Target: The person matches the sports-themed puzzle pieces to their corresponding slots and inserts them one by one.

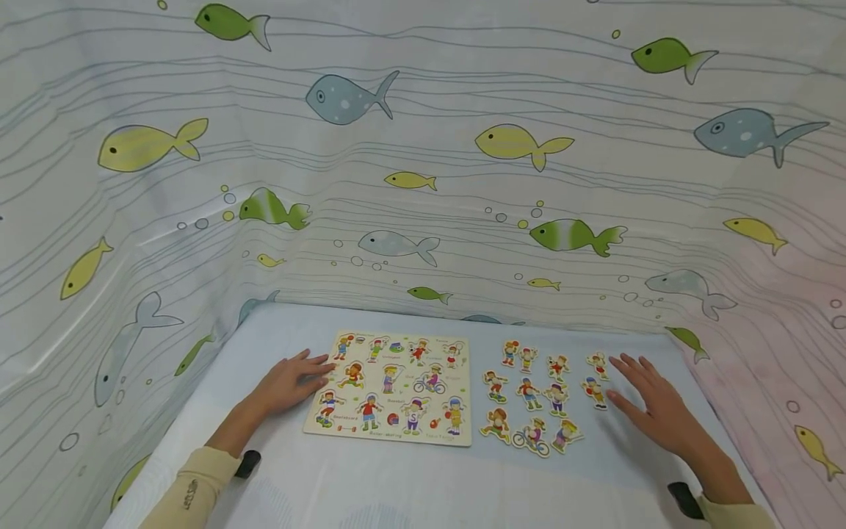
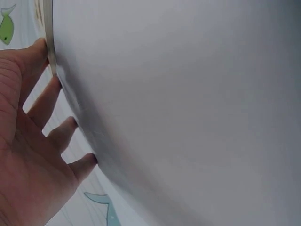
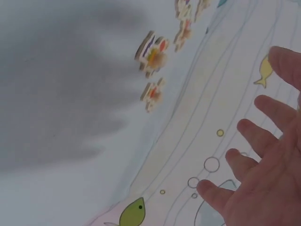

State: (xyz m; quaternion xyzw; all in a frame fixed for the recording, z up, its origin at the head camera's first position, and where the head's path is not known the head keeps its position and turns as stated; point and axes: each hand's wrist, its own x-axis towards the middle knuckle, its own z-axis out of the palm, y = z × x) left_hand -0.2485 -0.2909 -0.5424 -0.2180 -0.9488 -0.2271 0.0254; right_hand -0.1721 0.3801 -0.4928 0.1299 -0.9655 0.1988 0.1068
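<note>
A wooden picture puzzle board printed with children playing sports lies flat on the table, left of centre in the head view. Fingers and thumb of my left hand are spread and touch the board's left edge; in the left wrist view the thumb tip meets the thin edge of the board. My right hand is held with fingers extended and spread, holding nothing. Just left of it lie two figure-shaped pieces, a small one and a helmeted one, blurred in the right wrist view.
Several more loose figure pieces lie in rough rows right of the board, among them a cyclist piece. The pale table meets a fish-patterned curtain at the back and sides. A black device is at the left wrist.
</note>
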